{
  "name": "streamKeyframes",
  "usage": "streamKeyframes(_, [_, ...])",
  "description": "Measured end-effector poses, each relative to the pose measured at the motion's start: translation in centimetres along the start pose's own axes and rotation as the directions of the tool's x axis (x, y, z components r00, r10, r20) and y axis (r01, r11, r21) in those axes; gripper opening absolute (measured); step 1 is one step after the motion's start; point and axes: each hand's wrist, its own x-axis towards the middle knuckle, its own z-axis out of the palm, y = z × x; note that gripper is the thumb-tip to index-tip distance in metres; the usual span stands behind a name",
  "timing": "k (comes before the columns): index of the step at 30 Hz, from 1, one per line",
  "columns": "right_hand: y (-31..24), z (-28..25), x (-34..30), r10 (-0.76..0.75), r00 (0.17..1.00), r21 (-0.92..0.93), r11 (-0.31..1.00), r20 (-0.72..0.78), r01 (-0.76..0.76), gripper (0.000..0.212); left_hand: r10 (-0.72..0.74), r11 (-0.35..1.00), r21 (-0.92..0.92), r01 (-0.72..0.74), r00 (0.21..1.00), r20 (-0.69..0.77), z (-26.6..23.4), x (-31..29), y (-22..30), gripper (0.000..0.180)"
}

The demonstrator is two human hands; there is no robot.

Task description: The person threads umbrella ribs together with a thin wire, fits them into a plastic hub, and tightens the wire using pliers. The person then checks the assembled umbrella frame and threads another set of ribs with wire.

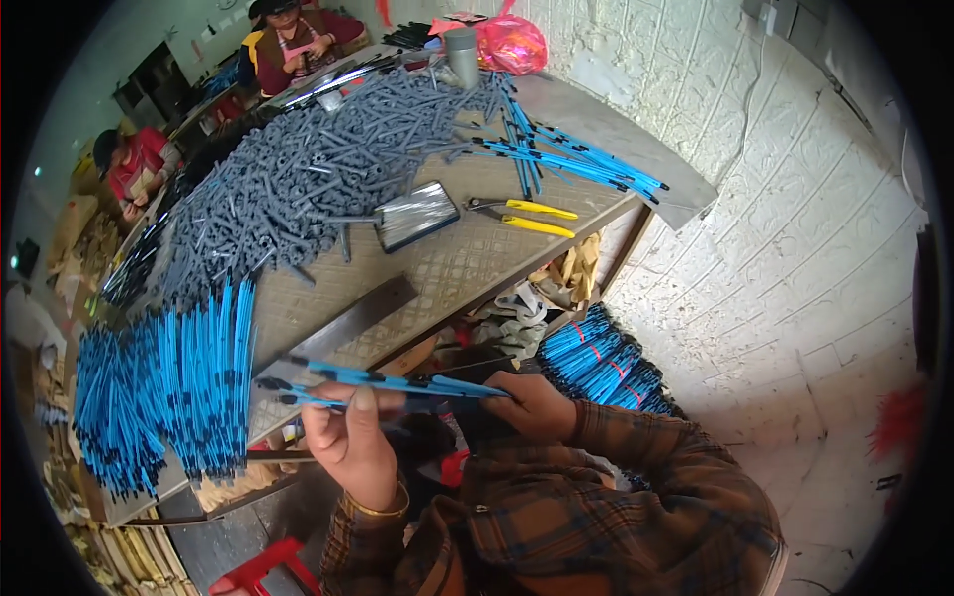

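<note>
Wall: rough white masonry wall point(676, 109) on the right, its surface lined and patchy.
Bench: tan, worn bench point(447, 263) with a patterned top, reaching from lower left toward the upper right.
Rods in hand: slim bright-blue rods with black fittings point(437, 385), held above the near edge of the bench, lying roughly level across the person's front.
Right hand: the bare right hand point(534, 405) has its grip closed around the right ends of these rods.
Left hand: the bare left hand point(350, 437), thumb raised, is at the rods near their left ends; its fingers are blurred, so whether that grip is tight or loose cannot be told.
Rod rows: thick mass of blue, black-tipped rods point(204, 372) at the bench's left end.
Heap: large pile of short grey tubular pieces point(308, 164) behind them.
Middle: dark shallow rectangular case with silvery contents point(417, 216), just beside pliers with yellow handles point(542, 208); nearer, a flat grey metal strip point(360, 316).
Far end: scattered blue rods point(586, 162), a grey cylindrical container point(461, 60) and a shiny pink-red plastic bag point(514, 45).
Below: blue rod bundles tied with red bands point(596, 356).
Others: two seated co-workers point(134, 171), upper left.
</note>
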Motion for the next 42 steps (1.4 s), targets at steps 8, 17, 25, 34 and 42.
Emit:
streamKeyframes(8, [4.8, -20.6, 9.0, -0.412, 0.831, -0.758, 0.652, -0.375, -0.019, 0.018, -0.438, 0.695, -0.505, 0.512, 0.858, 0.268, -0.1, 0.3, 2.6, 0.017])
streamKeyframes(17, [7.8, -28.6, 13.4, -0.226, 0.863, -0.825, 0.475, -0.452, -0.308, 0.023, -0.478, 0.661, -0.370, 0.652, 0.747, 0.462, -1.4, 0.5, 1.4, 0.027])
streamKeyframes(25, [0.1, -20.4, 11.9, -0.380, 0.832, -0.736, 0.676, -0.404, -0.048, 0.020, -0.480, 0.771, -0.373, 0.517, 0.856, 0.194, 0.6, 2.9, -0.4, 0.026])
streamKeyframes(34, [-3.9, -6.2, 5.7, -0.701, 0.712, -0.582, 0.565, 0.035, 0.585, 0.015, -0.039, 0.986, -0.164, -0.002, 0.968, -0.247, 4.2, 7.9, -4.6, 0.017])
streamKeyframes(42, [-3.7, -6.2, 4.2, -0.665, 0.712, -0.665, 0.429, 0.225, 0.612, 0.019, -0.089, 0.984, -0.174, 0.039, 0.954, -0.287, 3.8, 7.4, -3.4, 0.014])
